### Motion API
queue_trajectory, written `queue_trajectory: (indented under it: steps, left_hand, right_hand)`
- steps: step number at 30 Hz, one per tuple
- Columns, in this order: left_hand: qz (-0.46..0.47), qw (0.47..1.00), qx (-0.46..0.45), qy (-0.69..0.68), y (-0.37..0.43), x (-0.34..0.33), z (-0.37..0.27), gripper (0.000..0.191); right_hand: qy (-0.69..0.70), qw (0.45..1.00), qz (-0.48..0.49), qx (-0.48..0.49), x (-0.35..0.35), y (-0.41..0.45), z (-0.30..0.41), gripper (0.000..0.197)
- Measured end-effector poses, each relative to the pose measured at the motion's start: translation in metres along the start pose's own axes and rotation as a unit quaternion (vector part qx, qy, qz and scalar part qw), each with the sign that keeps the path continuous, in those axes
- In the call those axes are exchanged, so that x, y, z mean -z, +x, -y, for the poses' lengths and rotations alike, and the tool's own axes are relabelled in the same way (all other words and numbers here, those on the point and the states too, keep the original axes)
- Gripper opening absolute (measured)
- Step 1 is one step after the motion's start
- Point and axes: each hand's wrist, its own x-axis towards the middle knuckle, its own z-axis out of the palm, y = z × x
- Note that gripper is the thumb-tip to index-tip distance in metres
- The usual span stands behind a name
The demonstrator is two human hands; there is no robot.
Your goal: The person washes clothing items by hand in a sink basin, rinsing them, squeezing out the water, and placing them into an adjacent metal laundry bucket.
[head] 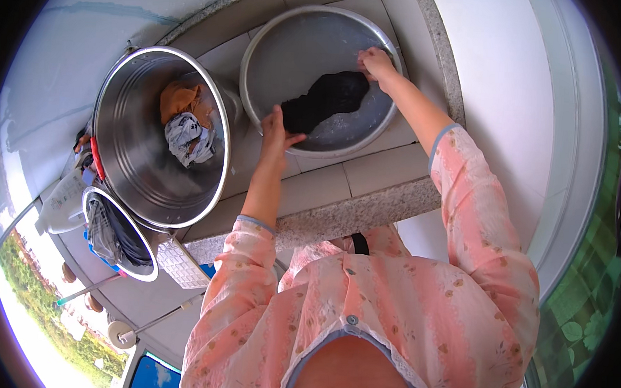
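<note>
A black cloth item point(327, 100) lies stretched across a wide metal basin point(317, 38) that holds greyish water. My left hand point(281, 130) is at the basin's near left rim, thumb and fingers spread, against the cloth's left end; whether it grips the cloth is hard to tell. My right hand point(374, 64) is at the right side of the basin with its fingers curled, by the cloth's right end. The fingertips are partly hidden, so a grip on the cloth there is not certain.
Left of the basin stands a tall steel bucket point(135, 150) with orange cloth point(178, 102) and patterned white cloth point(188, 139) inside. A white-rimmed pail point(148, 270) of dark clothes and a pale plastic jug point(63, 204) are beside it. A granite ledge point(362, 206) borders the tiled trough.
</note>
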Motion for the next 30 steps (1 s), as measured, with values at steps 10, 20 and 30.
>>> queue_trajectory:
  steps: [10,20,30]
  left_hand:
    - [-0.115,0.801,-0.315,0.495,0.057,-0.03,0.045,0.05]
    - [0.036,0.807,-0.303,0.505,0.028,-0.023,-0.009,0.035]
    - [0.004,0.987,-0.066,0.148,0.035,-0.008,-0.013,0.029]
  right_hand:
    - [0.06,0.995,0.073,0.043,-0.053,-0.037,-0.069,0.046]
    - [0.318,0.945,0.079,-0.006,-0.017,-0.044,-0.027,0.02]
    - [0.52,0.84,0.082,-0.133,-0.02,-0.07,-0.009,0.017]
